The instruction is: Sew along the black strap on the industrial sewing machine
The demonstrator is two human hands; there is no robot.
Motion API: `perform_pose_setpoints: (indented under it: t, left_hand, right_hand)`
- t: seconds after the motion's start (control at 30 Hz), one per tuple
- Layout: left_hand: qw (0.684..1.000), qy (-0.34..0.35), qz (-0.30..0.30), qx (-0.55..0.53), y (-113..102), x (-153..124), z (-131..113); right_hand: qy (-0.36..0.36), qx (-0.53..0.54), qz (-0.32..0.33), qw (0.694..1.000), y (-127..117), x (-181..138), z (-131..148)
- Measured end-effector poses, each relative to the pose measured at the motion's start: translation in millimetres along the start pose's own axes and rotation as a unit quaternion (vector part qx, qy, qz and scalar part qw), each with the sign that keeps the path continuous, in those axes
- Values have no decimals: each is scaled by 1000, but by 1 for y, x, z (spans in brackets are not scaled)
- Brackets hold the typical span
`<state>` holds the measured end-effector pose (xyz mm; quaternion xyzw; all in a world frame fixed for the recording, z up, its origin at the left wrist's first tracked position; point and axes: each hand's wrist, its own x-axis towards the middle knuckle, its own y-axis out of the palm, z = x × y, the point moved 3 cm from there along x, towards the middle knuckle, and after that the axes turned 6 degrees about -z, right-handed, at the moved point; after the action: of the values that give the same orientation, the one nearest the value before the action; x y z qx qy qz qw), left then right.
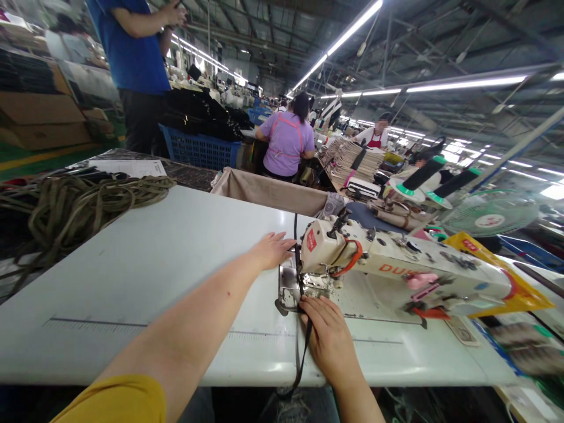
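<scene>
A narrow black strap (306, 339) runs lengthwise under the head of the white sewing machine (374, 258), past its metal needle plate (289, 278). My left hand (274, 250) reaches to the far side of the needle area, its fingertips closed at the strap while some other fingers stay spread. Nearer to me, my right hand (328, 329) presses and pinches the strap just in front of the presser foot, fingers together on the tabletop. From there the strap's loose end loops down over the table's front edge toward my lap. The needle itself is hard to make out.
The white table (145, 264) bears a printed ruler line. Olive cords (88, 205) lie heaped at left near a paper sheet (127, 168). Beyond the table is a beige cloth-lined bin (268, 191). Black thread cones (423, 175) and a green fan (489, 220) stand right; co-workers are beyond.
</scene>
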<state>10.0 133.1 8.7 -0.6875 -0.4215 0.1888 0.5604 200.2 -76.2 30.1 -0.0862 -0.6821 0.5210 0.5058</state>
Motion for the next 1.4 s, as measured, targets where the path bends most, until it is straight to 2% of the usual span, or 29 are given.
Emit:
perform_pose_setpoints:
  t: [0.73,1.13,1.4]
  left_hand:
    - [1000,14,-7,27,1,-3,1]
    - [999,17,5,28,-5,-5,-4]
    - [999,12,-13,31,2,-1,3]
  right_hand:
    - [23,25,-5,999,-4,4,6]
    - [19,26,-6,999,-1,2,4]
    - [19,17,-7,1000,-3,3,5]
